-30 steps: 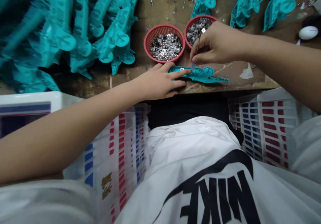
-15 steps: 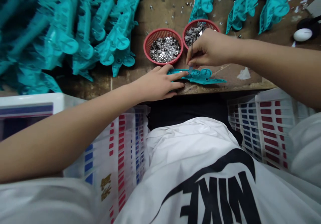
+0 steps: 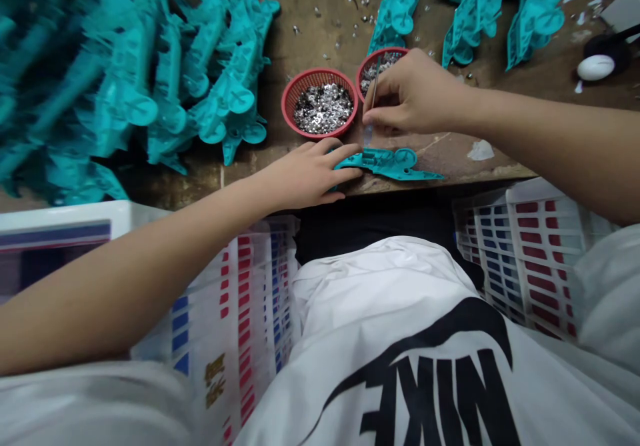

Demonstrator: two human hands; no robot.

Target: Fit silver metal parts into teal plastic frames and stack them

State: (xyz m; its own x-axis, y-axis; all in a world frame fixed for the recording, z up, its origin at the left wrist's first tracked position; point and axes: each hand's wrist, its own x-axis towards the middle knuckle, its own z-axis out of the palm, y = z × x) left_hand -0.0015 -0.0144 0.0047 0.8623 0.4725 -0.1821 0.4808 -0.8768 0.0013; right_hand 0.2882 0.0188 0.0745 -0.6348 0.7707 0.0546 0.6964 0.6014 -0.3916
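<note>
A turquoise plastic shell piece (image 3: 393, 163) lies flat near the table's front edge. My left hand (image 3: 320, 169) rests at its left end with fingers stretched out and apart, the fingertips on and beside the plastic. Just above the piece, my right hand (image 3: 400, 96) is closed in a pinch on a thin tweezer-like tool (image 3: 375, 86). The lower tip of the tool is pale and blurred, apart from or barely at the piece; I cannot tell which. Behind my hands stand a red basket (image 3: 286, 109) of small shiny metal parts and a second red basket (image 3: 361, 66), partly hidden by my right hand.
Turquoise shells (image 3: 235, 99) are heaped at the left, and several more (image 3: 473, 16) lie at the back right. Small metal bits are scattered on the wooden table (image 3: 310, 39). White plastic crates (image 3: 537, 253) flank my lap. A white oval object (image 3: 595, 67) sits far right.
My right hand has lifted slightly, moving the tool up and left from the shell piece. My left fingers have drawn back a little to the left. The whole view has shifted slightly.
</note>
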